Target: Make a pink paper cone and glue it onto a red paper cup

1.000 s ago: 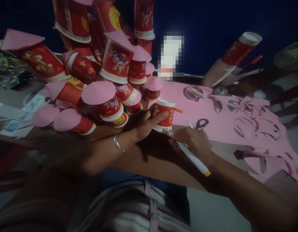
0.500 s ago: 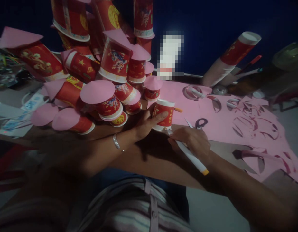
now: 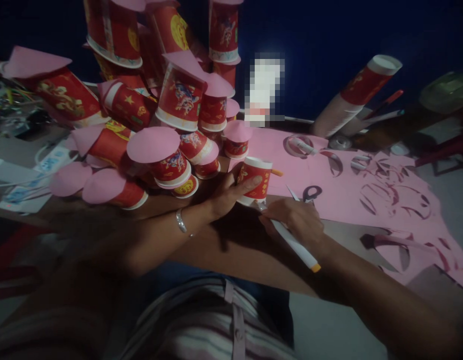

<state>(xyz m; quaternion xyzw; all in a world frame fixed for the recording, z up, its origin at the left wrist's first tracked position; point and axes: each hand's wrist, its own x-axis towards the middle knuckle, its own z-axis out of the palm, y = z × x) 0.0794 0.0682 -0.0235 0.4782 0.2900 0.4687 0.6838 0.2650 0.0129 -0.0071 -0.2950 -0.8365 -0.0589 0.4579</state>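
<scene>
My left hand (image 3: 231,191), with a silver bracelet at the wrist, is wrapped round a red paper cup (image 3: 258,179) with gold print and white edges. My right hand (image 3: 293,216) grips a white tool with a yellow end (image 3: 296,246), which looks like a glue gun or a marker. Its metal-looking tip meets the lower edge of the cup. An orange stick-like thing (image 3: 277,172) shows just behind the cup. Beyond my right hand, dark-handled scissors (image 3: 311,193) lie on pink paper (image 3: 291,167).
Many red cups with pink cone tops (image 3: 153,145) are piled at the left and back. A tall cup stack (image 3: 361,95) leans at the back right. Pink paper scraps (image 3: 394,197) cover the right side. A power strip (image 3: 36,175) with cables lies at the far left.
The view has shifted very slightly. Both hands keep their hold, and the tool's tip stays at the cup's lower edge.
</scene>
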